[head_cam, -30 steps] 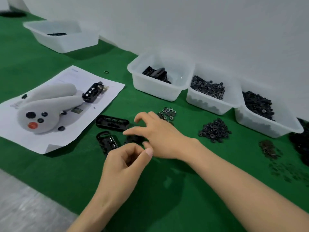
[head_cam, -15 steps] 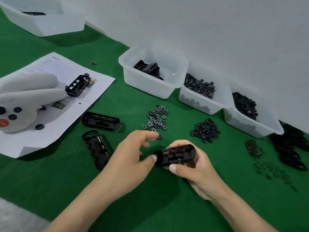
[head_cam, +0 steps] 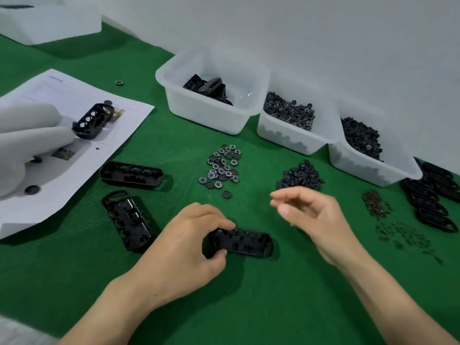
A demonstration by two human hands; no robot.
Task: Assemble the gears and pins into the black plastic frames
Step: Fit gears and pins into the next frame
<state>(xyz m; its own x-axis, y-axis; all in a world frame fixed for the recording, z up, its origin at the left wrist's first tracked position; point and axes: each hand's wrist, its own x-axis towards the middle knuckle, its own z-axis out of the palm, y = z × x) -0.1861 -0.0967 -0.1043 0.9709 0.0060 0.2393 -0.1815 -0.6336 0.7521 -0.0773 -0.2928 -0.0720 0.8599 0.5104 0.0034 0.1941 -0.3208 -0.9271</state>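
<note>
Black frame [head_cam: 246, 242] rests on green mat [head_cam: 249, 307], left grip [head_cam: 184, 247] pinching its end.

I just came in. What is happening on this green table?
A person is assembling small parts on a green mat. The left hand grips one end of a black plastic frame that lies on the mat. The right hand is blurred, with loose fingers. It seems to hold nothing and hovers just in front of a pile of black gears. A pile of white-marked gears and two more frames lie further left.
</note>
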